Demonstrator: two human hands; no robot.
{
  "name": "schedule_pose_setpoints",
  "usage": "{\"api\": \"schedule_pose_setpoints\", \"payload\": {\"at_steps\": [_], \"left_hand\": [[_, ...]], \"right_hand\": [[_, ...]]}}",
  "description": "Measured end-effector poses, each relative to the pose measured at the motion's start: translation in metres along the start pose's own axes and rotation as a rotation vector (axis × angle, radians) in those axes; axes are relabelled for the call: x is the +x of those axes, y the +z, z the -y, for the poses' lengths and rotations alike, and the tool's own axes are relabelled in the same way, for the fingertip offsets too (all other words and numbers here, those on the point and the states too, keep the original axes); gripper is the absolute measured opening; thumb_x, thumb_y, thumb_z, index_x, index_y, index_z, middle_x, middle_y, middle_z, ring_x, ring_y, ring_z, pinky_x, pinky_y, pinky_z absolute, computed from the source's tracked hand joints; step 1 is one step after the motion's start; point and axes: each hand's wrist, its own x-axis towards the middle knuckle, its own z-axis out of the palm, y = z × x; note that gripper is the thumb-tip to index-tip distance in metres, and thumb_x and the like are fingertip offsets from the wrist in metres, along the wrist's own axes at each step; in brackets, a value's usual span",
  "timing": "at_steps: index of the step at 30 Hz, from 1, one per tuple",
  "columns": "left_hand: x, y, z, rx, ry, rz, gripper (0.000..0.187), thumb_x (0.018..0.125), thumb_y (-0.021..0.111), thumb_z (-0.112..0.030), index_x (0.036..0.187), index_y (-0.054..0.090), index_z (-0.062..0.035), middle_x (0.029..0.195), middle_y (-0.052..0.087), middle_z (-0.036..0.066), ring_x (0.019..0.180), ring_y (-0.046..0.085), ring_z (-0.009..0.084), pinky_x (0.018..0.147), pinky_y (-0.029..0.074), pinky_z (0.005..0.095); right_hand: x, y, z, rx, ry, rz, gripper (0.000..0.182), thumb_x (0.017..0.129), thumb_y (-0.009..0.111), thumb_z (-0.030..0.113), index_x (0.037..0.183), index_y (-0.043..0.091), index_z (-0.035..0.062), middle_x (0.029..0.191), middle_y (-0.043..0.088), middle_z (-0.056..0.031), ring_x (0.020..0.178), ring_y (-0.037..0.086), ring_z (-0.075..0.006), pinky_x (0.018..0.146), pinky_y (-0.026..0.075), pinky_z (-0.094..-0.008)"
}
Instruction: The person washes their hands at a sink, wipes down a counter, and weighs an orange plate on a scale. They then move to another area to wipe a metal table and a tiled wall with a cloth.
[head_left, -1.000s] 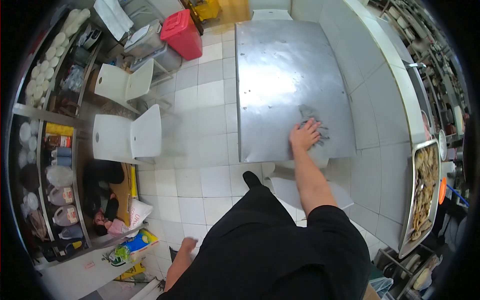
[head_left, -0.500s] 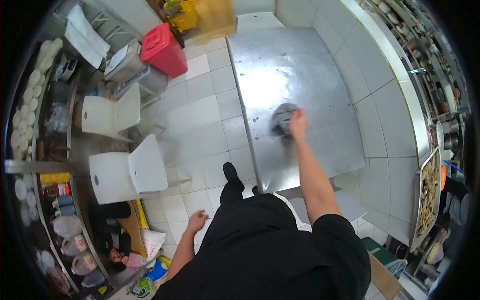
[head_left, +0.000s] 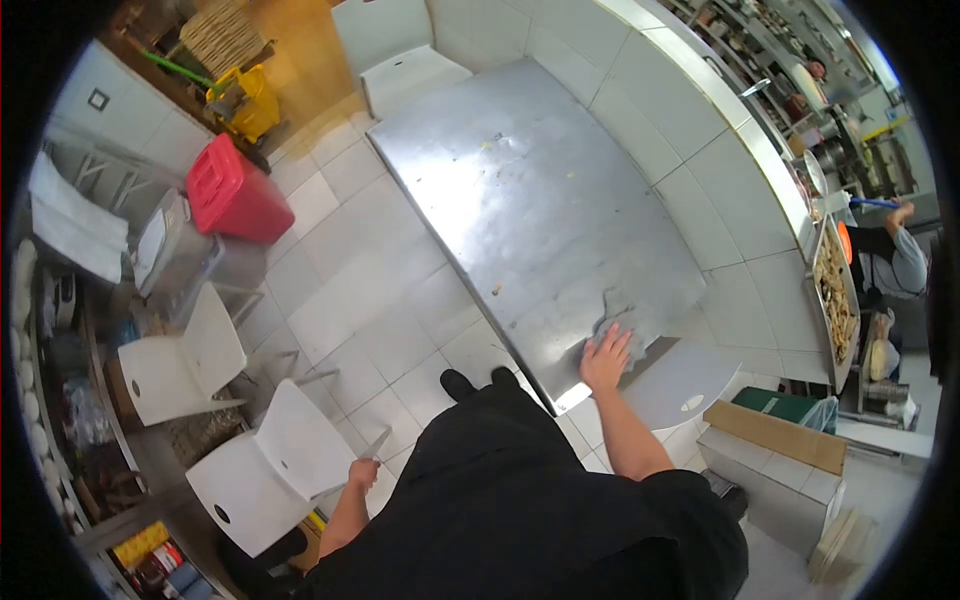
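Note:
My right hand [head_left: 606, 358] lies with its fingers spread over a grey cloth [head_left: 618, 312], pressing it against the metal tabletop [head_left: 500, 215] close to the near right corner. The cloth is crumpled and reaches out past the fingertips. Small food crumbs [head_left: 497, 290] dot the shiny surface, mostly along the left edge and toward the far end. Down by my left side, my left hand [head_left: 364, 474] hangs loosely curled with nothing visible in it, overlapping a white chair's leg in this view.
White chairs [head_left: 262, 470] stand to the left, another white chair [head_left: 415, 78] at the table's far end. A red bin [head_left: 235, 190] and a yellow mop bucket [head_left: 248, 105] are further back. A tiled half wall [head_left: 640, 110] borders the right; beyond it, a tray of food [head_left: 835, 290] and a person [head_left: 908, 262].
My right hand has drawn the cloth from mid-table to the near right corner, its fingers now spread flatter. The view has turned and shifted, and a person now shows beyond the wall.

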Motion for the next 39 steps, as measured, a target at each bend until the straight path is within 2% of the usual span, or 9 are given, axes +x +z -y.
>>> {"api": "schedule_pose_setpoints", "payload": {"at_steps": [3, 6, 9, 14, 18, 19, 26, 32, 39], "left_hand": [[0.023, -0.021, -0.014, 0.053, 0.002, 0.073, 0.039, 0.081, 0.067, -0.02, 0.114, 0.068, -0.0006, 0.082, 0.068, 0.012, 0.069, 0.063, 0.0184, 0.066, 0.052, 0.0348], [0.047, -0.043, -0.05, 0.01, 0.226, -0.03, 0.04, 0.084, 0.066, -0.022, 0.117, 0.066, 0.0007, 0.085, 0.068, 0.011, 0.074, 0.062, 0.0168, 0.069, 0.051, 0.0327], [0.041, -0.071, -0.133, 0.01, 0.278, -0.026, 0.042, 0.09, 0.063, -0.021, 0.127, 0.058, -0.0007, 0.086, 0.064, 0.005, 0.067, 0.057, 0.0131, 0.055, 0.044, 0.0283], [0.025, -0.113, -0.221, -0.016, 0.464, -0.138, 0.047, 0.092, 0.061, -0.022, 0.132, 0.054, 0.0014, 0.095, 0.065, 0.005, 0.078, 0.058, 0.012, 0.064, 0.045, 0.0263], [0.009, -0.143, -0.23, 0.152, 0.48, -0.107, 0.047, 0.093, 0.061, -0.02, 0.133, 0.053, 0.0028, 0.092, 0.064, 0.005, 0.081, 0.058, 0.0138, 0.073, 0.047, 0.0286], [0.009, -0.149, -0.226, 0.207, 0.447, -0.107, 0.045, 0.091, 0.064, -0.022, 0.127, 0.058, 0.0024, 0.096, 0.071, 0.014, 0.088, 0.066, 0.0207, 0.081, 0.05, 0.0334], [-0.01, -0.179, -0.245, 0.17, 0.121, -0.11, 0.047, 0.09, 0.065, -0.024, 0.128, 0.058, 0.0019, 0.105, 0.071, 0.016, 0.1, 0.067, 0.0232, 0.088, 0.05, 0.0332], [0.016, -0.192, -0.285, 0.293, 0.265, -0.11, 0.049, 0.09, 0.064, -0.026, 0.129, 0.057, 0.0013, 0.107, 0.07, 0.018, 0.102, 0.067, 0.0254, 0.091, 0.05, 0.0348], [0.027, -0.186, -0.38, 0.326, 0.478, -0.082, 0.048, 0.09, 0.064, -0.028, 0.13, 0.057, -0.0012, 0.114, 0.068, 0.02, 0.106, 0.066, 0.0276, 0.092, 0.05, 0.037]], "right_hand": [[-0.027, 0.014, 0.044, 0.061, 0.081, 0.028, 0.079, 0.091, 0.053, 0.042, 0.154, 0.019, 0.0072, 0.157, 0.01, -0.0309, 0.131, 0.033, -0.0511, 0.113, 0.02, -0.0559], [-0.005, 0.015, 0.1, 0.102, 0.149, 0.054, 0.082, 0.091, 0.053, 0.045, 0.154, 0.019, 0.0039, 0.157, 0.008, -0.0325, 0.135, 0.027, -0.0512, 0.114, 0.014, -0.0568], [0.07, 0.011, 0.154, 0.112, 0.143, -0.006, 0.08, 0.093, 0.049, 0.046, 0.154, 0.018, 0.0033, 0.158, 0.006, -0.0309, 0.138, 0.025, -0.0499, 0.116, 0.011, -0.0558], [0.23, 0.002, 0.234, 0.174, 0.274, -0.013, 0.08, 0.095, 0.041, 0.049, 0.155, 0.014, 0.0035, 0.159, 0.001, -0.0277, 0.141, 0.021, -0.0481, 0.118, 0.003, -0.0534], [0.31, 0.005, 0.283, 0.18, 0.274, 0.014, 0.081, 0.094, 0.041, 0.052, 0.155, 0.015, 0.0041, 0.16, 0.003, -0.0267, 0.141, 0.02, -0.0453, 0.119, 0.001, -0.0513], [0.324, 0.008, 0.294, 0.163, 0.198, -0.007, 0.08, 0.094, 0.04, 0.052, 0.155, 0.016, 0.0053, 0.16, 0.005, -0.025, 0.142, 0.02, -0.0436, 0.119, 0.002, -0.0506], [0.382, 0.026, 0.378, 0.092, -0.331, 0.034, 0.065, 0.097, 0.038, 0.048, 0.153, 0.029, 0.0147, 0.16, 0.019, -0.0144, 0.141, 0.026, -0.0367, 0.119, 0.01, -0.0489], [0.363, 0.045, 0.407, 0.073, -0.896, 0.034, 0.051, 0.098, 0.042, 0.037, 0.146, 0.042, 0.0186, 0.156, 0.033, -0.011, 0.133, 0.04, -0.0335, 0.118, 0.021, -0.0471], [0.238, 0.031, 0.367, 0.249, -1.082, 0.101, 0.052, 0.09, 0.058, 0.029, 0.14, 0.049, 0.0158, 0.149, 0.041, -0.0147, 0.128, 0.044, -0.0342, 0.114, 0.027, -0.0493]]}}
